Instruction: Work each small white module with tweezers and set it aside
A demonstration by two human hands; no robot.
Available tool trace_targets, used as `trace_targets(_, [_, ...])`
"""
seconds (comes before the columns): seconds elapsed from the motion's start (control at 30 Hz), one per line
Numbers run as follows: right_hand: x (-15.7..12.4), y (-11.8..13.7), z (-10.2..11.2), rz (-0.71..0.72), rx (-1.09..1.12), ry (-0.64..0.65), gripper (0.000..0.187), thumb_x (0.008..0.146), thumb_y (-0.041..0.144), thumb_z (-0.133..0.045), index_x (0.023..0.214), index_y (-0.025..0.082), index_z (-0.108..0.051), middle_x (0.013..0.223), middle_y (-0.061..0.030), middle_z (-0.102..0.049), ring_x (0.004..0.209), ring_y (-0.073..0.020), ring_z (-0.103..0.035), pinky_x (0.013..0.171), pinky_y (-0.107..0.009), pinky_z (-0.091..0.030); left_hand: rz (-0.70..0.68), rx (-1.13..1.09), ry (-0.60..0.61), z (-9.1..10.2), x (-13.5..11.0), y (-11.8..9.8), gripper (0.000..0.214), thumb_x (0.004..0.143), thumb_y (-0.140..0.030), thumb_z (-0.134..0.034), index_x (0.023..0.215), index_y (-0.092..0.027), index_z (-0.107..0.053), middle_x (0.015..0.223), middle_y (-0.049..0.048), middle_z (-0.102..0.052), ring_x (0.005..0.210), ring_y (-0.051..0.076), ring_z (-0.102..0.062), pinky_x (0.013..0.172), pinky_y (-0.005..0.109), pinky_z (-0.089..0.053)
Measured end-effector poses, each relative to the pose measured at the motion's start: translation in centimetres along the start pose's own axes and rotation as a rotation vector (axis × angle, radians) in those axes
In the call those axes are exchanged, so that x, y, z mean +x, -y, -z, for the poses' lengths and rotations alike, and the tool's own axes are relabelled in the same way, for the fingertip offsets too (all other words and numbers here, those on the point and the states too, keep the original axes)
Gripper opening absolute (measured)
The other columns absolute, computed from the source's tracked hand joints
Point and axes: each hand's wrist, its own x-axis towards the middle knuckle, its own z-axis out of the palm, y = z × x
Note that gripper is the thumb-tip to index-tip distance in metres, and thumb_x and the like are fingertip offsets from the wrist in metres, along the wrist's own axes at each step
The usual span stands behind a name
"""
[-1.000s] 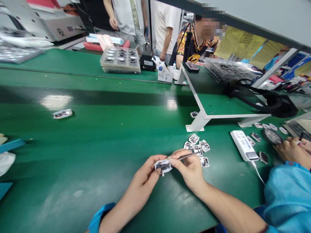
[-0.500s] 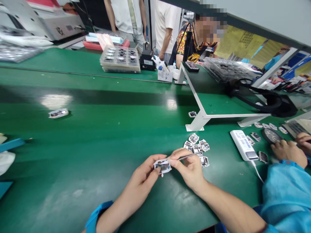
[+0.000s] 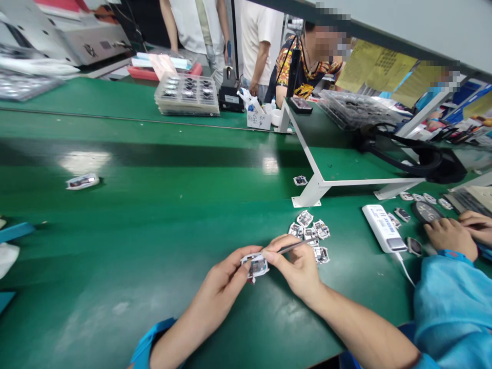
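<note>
Small white elec. housing (image 3: 257, 265), open w/ dark innards showing, held in L hand (image 3: 225, 279); thin grey tool (image 3: 292, 246), prob. tweezers, slanting in R hand (image 3: 298, 269) beside it.

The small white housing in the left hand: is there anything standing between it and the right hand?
Nothing visible stands in the way: the right hand, holding a thin tool, is at the edge of the white housing that the left hand holds.
</note>
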Motion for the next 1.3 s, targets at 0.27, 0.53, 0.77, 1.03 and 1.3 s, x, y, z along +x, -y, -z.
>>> trace_targets(0.27, [0.3, -0.2, 0.2, -0.142, 0.073, -0.042, 0.013, 0.076, 0.021, -0.079, 0.088, 0.024, -0.074, 0.077, 0.0002, -0.077, 0.068, -0.0165, -0.071, 0.069, -0.03, -0.056, 0.189, -0.388, -0.082, -0.3, 0.0, -0.6, 0.035, 0.077, -0.041, -0.07, 0.098, -0.014, -0.074, 0.074, 0.0038, -0.067, 0.06, 0.014, -0.051, 0.053, 0.025, -0.039])
trace_targets(0.53, [0.3, 0.2, 0.4, 0.048, -0.03, -0.029, 0.006, 0.076, 0.019, -0.078, 0.078, 0.023, -0.075, 0.077, -0.0016, -0.073, 0.076, -0.019, -0.068, 0.074, -0.033, -0.053, 0.195, -0.499, -0.118, -0.4, 0.0, -1.6, 0.034, 0.072, -0.045, -0.076, 0.086, -0.014, -0.073, 0.068, 0.0017, -0.064, 0.06, 0.015, -0.053, 0.05, 0.025, -0.04])
trace_targets(0.77, [0.0, 0.0, 0.0, 0.075, -0.08, -0.02, 0.005, 0.077, 0.024, -0.078, 0.08, 0.023, -0.074, 0.076, -0.0027, -0.074, 0.076, -0.0192, -0.068, 0.073, -0.033, -0.054, 0.167, -0.376, -0.089, -1.0, -0.2, -1.2, 0.034, 0.076, -0.048, -0.072, 0.086, -0.015, -0.07, 0.066, 0.0002, -0.064, 0.057, 0.013, -0.05, 0.051, 0.024, -0.039])
trace_targets(1.03, [-0.1, 0.1, 0.0, 0.105, -0.092, 0.026, 0.005, 0.08, 0.027, -0.077, 0.081, 0.023, -0.074, 0.079, -0.004, -0.075, 0.077, -0.0197, -0.069, 0.071, -0.034, -0.055, 0.14, -0.312, -0.091, -0.6, -0.2, -0.6, 0.036, 0.078, -0.049, -0.07, 0.087, -0.014, -0.069, 0.065, -0.0013, -0.061, 0.054, 0.011, -0.048, 0.048, 0.022, -0.035])
trace_targets(1.3, [0.0, 1.2, 0.3, 0.5, -0.321, 0.121, 0.004, 0.085, 0.025, -0.071, 0.088, 0.027, -0.072, 0.08, -0.0035, -0.078, 0.077, -0.0231, -0.072, 0.074, -0.043, -0.054, 0.229, -0.288, -0.105, -0.3, 0.2, -1.1, 0.042, 0.068, -0.055, -0.075, 0.081, -0.015, -0.07, 0.062, -0.0035, -0.057, 0.052, 0.009, -0.045, 0.047, 0.019, -0.033])
